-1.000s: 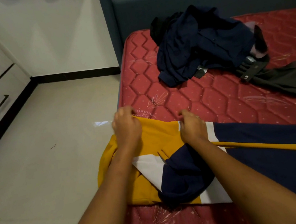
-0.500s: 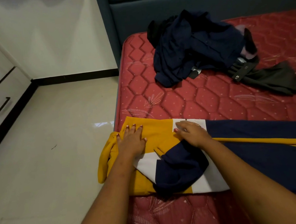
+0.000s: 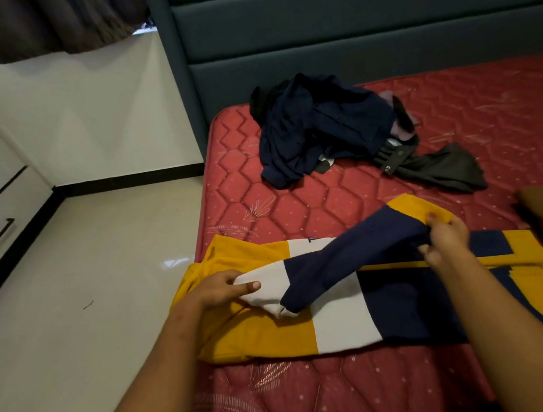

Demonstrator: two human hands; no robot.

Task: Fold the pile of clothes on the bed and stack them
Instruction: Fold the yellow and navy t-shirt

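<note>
Working on the colour-block top (image 3: pixel 344 327), spread flat by the near edge of the mattress (image 3: pixel 323 399), long axis left to right, yellow end at the left edge. Holding its sleeve (image 3: pixel 355 250) stretched slantwise above the body, from near left up to far right. Gripping the white shoulder end with the left hand (image 3: pixel 220 288), fingers curled round the fold, close to the left edge. Pinching the navy cloth just short of the yellow cuff with the right hand (image 3: pixel 445 238), raised off the top.

Probably mid-fold: laying the sleeve in along the body. Turns on that slant: needs swinging the cuff end nearward and down until in line with the long axis, so falls to the right hand, nearer the cuff, with the left hand as the pivot. Risks a skewed crease if pulled too taut.

Leaves the dark pile (image 3: pixel 322 126) unfolded, well apart near the far left corner by the headboard (image 3: pixel 342 23); no stack in view.
</note>
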